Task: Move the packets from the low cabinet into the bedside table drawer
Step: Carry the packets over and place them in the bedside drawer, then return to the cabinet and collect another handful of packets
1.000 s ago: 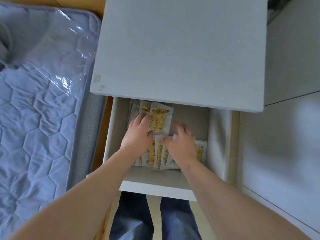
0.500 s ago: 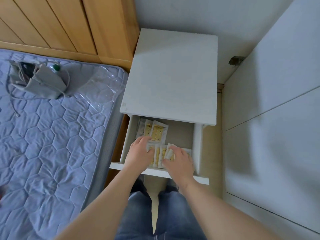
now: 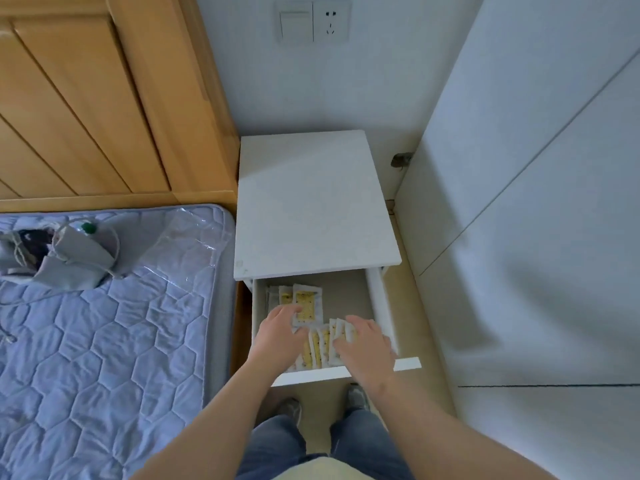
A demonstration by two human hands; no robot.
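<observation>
The white bedside table [image 3: 311, 202] has its drawer [image 3: 379, 306] pulled out toward me. Inside lie several white packets with yellow centres: one group [image 3: 304, 299] at the back left, another row [image 3: 320, 342] standing near the front. My left hand [image 3: 280, 334] rests with straight fingers on the back packets. My right hand [image 3: 363, 344] lies with relaxed fingers on the right end of the front row. The low cabinet is out of view.
A mattress [image 3: 104, 323] with a grey quilted cover fills the left, a grey pouch with cords [image 3: 69, 254] on it. A wooden headboard [image 3: 86, 98] stands behind it. White wardrobe doors [image 3: 536, 237] close off the right. My shoes [image 3: 291, 408] stand below the drawer front.
My head has risen and pulled back, so the table looks smaller and the wall socket shows. Both hands stay on the packets in the drawer, barely shifted.
</observation>
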